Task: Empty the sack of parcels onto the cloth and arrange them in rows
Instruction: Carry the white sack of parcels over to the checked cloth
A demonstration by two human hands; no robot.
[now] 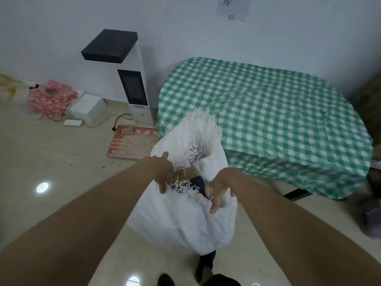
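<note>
White woven plastic sack (pixel 181 223) with frayed mouth, lower centre: left hand (pixel 162 174) and right hand (pixel 218 188) are gripping its rim with curled fingers, risking parcels spilling short of the green-and-white checked cloth (pixel 268 112).

White woven sack (pixel 181 223), frayed mouth open, upright beside green-checked cloth (pixel 268 112).

Between the left hand (pixel 162 174) and right hand (pixel 218 190) bulges a white woven sack (pixel 181 223) with frayed white threads, something dark blue inside. Beyond the right hand spreads a green-and-white checked cloth (pixel 268 112). Far left of the left hand lies a red-and-white patterned bundle (pixel 51 100).
</note>
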